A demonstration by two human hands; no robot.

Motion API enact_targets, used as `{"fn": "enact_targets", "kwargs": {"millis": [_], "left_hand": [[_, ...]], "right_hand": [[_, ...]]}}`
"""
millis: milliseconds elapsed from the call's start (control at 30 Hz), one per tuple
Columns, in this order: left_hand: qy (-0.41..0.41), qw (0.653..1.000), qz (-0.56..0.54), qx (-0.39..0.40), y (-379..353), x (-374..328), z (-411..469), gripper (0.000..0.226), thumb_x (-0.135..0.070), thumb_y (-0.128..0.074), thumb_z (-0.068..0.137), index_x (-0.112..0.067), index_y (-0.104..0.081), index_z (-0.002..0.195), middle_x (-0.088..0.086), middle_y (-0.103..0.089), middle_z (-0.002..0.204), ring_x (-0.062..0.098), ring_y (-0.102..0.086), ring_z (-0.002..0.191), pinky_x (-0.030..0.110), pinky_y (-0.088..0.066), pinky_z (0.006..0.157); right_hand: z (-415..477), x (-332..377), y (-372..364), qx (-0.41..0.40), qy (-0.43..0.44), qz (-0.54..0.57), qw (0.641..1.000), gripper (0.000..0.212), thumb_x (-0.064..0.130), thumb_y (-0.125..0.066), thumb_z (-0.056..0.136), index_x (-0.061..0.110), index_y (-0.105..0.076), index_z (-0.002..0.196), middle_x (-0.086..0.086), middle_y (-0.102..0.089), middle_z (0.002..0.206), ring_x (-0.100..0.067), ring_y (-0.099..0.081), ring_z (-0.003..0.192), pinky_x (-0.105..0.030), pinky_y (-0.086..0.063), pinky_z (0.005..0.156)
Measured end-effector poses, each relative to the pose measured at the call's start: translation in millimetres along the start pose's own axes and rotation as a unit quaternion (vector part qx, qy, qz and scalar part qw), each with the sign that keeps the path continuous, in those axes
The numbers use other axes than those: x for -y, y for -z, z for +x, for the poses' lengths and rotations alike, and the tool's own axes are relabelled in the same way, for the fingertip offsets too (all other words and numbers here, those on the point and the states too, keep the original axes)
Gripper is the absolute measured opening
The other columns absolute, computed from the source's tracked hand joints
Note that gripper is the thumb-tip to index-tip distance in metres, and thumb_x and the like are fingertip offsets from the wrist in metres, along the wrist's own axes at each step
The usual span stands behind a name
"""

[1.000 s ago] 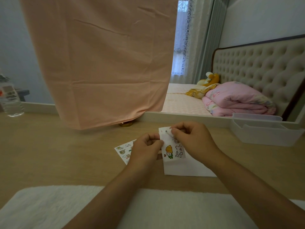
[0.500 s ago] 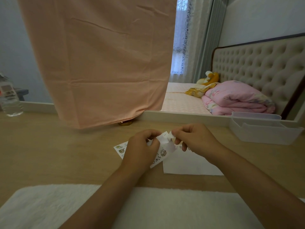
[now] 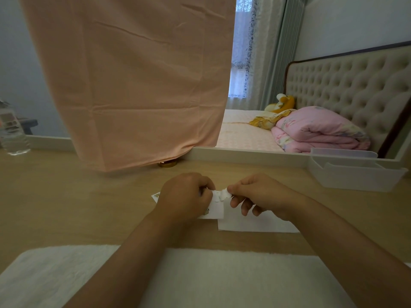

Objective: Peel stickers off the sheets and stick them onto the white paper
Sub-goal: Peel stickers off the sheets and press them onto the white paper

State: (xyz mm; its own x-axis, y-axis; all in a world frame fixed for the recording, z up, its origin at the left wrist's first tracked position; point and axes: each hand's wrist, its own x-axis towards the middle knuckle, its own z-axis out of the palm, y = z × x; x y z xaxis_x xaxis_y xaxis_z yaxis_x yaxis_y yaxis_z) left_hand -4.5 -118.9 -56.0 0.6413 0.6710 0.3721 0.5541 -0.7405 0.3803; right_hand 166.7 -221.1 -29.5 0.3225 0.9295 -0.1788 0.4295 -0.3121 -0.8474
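Hands: two, both bare, working close together over the middle of the desk (image 3: 66,207). The left hand (image 3: 186,196) grips one sticker sheet (image 3: 215,208), its fingers curled round the sheet's left part and hiding most of it; a scrap of print shows at the lower edge by the palm. The right hand (image 3: 262,194) pinches a small curled tab (image 3: 223,193) at the sheet's top right corner between thumb and forefinger, its other fingers loosely bent below. Whether the tab is a lifted sticker or the sheet's own edge cannot be told. A second sheet (image 3: 156,195) lies flat on the desk; only one corner shows, to the left of the left hand. White paper (image 3: 255,224): one piece, flat on the desk under the right hand, its left edge overlapped in view by the gripped sheet; contact between them cannot be judged. Other items, one of each: a white fluffy mat (image 3: 200,276) along the near edge, a clear plastic tray (image 3: 351,176) at the back right, a clear bottle (image 3: 12,136) at the far left, a peach cloth (image 3: 133,85) hanging behind, and a gold round object (image 3: 167,164) at its hem.
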Motion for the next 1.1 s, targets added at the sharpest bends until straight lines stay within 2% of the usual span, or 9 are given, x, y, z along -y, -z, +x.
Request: {"fn": "enact_targets", "kwargs": {"millis": [200,300,400,500,600,700,833,933,1100], "left_hand": [[-0.039,0.999,-0.016,0.032,-2.4,6.4,0.0,0.018,-0.037,-0.059,0.092,-0.036,-0.073,0.105,-0.017,-0.069,0.101,0.004,-0.058,0.091,0.026,-0.048,0.075],[-0.015,0.999,-0.032,0.027,-5.4,5.7,-1.1,0.011,-0.040,-0.062,0.092,-0.038,-0.070,0.100,-0.020,-0.067,0.093,0.001,-0.058,0.081,0.023,-0.046,0.068],[0.035,0.991,-0.129,-0.025,-11.1,1.8,-4.4,0.007,-0.041,-0.066,0.091,-0.035,-0.068,0.088,-0.018,-0.066,0.083,-0.001,-0.059,0.071,0.023,-0.047,0.061],[0.096,0.963,-0.243,-0.057,-14.0,-3.2,-7.2,0.009,-0.035,-0.067,0.092,-0.030,-0.067,0.083,-0.010,-0.068,0.081,0.004,-0.068,0.073,0.036,-0.060,0.066],[0.132,0.931,-0.330,-0.082,-15.3,-8.6,-9.1,0.012,-0.034,-0.069,0.091,-0.026,-0.068,0.083,-0.005,-0.070,0.080,0.006,-0.071,0.072,0.042,-0.062,0.069],[0.146,0.907,-0.380,-0.106,-18.0,-12.4,-9.9,0.014,-0.032,-0.072,0.090,-0.021,-0.069,0.083,0.000,-0.071,0.079,0.009,-0.073,0.072,0.046,-0.061,0.072],[0.168,0.871,-0.444,-0.126,-22.0,-13.4,-9.7,0.007,-0.019,-0.070,0.091,-0.021,-0.067,0.085,0.001,-0.072,0.089,0.017,-0.074,0.082,0.051,-0.061,0.075],[0.160,0.851,-0.485,-0.125,-22.2,-16.4,-10.3,0.004,-0.014,-0.071,0.091,-0.015,-0.067,0.090,0.001,-0.073,0.093,0.017,-0.075,0.082,0.046,-0.063,0.072],[0.134,0.842,-0.510,-0.116,-24.5,-19.6,-10.9,0.015,-0.009,-0.076,0.086,-0.015,-0.066,0.094,0.001,-0.074,0.091,0.017,-0.074,0.083,0.036,-0.062,0.072]], "right_hand": [[-1.9,-0.3,0.7,0.012,0.015,-0.030,0.999,0.022,0.030,-0.064,0.097,0.010,-0.074,0.096,-0.002,-0.077,0.084,-0.012,-0.063,0.061,-0.025,-0.044,0.054],[-2.6,2.1,-2.4,-0.001,0.062,-0.038,0.997,0.020,0.031,-0.066,0.096,0.013,-0.075,0.094,-0.002,-0.077,0.081,-0.011,-0.060,0.056,-0.023,-0.043,0.052],[-2.8,4.8,-6.3,-0.020,0.122,-0.030,0.992,0.019,0.029,-0.065,0.097,0.014,-0.076,0.093,-0.003,-0.076,0.076,-0.014,-0.056,0.050,-0.020,-0.040,0.047],[-4.1,8.2,-8.4,-0.032,0.168,-0.033,0.985,0.020,0.030,-0.063,0.098,0.016,-0.076,0.092,-0.003,-0.076,0.075,-0.018,-0.056,0.051,-0.015,-0.040,0.045],[-6.5,11.4,-10.2,-0.038,0.189,-0.024,0.981,0.015,0.031,-0.062,0.099,0.023,-0.075,0.097,-0.001,-0.077,0.078,-0.020,-0.060,0.054,-0.015,-0.041,0.046],[-7.8,13.1,-13.0,-0.045,0.189,-0.020,0.981,0.010,0.033,-0.065,0.097,0.029,-0.072,0.102,0.002,-0.077,0.083,-0.019,-0.065,0.057,-0.020,-0.043,0.046],[-5.9,13.0,-16.0,-0.093,0.137,0.058,0.984,0.018,0.028,-0.059,0.100,0.016,-0.072,0.098,-0.002,-0.077,0.088,-0.023,-0.070,0.061,-0.028,-0.048,0.046],[-4.2,12.0,-20.2,-0.103,0.094,0.126,0.982,0.014,0.024,-0.065,0.097,0.014,-0.073,0.100,-0.005,-0.077,0.089,-0.021,-0.070,0.064,-0.027,-0.047,0.046],[-2.5,11.1,-23.7,-0.128,0.076,0.173,0.974,0.014,0.012,-0.075,0.088,0.014,-0.071,0.101,-0.009,-0.077,0.082,-0.018,-0.069,0.061,-0.024,-0.044,0.046]]}}
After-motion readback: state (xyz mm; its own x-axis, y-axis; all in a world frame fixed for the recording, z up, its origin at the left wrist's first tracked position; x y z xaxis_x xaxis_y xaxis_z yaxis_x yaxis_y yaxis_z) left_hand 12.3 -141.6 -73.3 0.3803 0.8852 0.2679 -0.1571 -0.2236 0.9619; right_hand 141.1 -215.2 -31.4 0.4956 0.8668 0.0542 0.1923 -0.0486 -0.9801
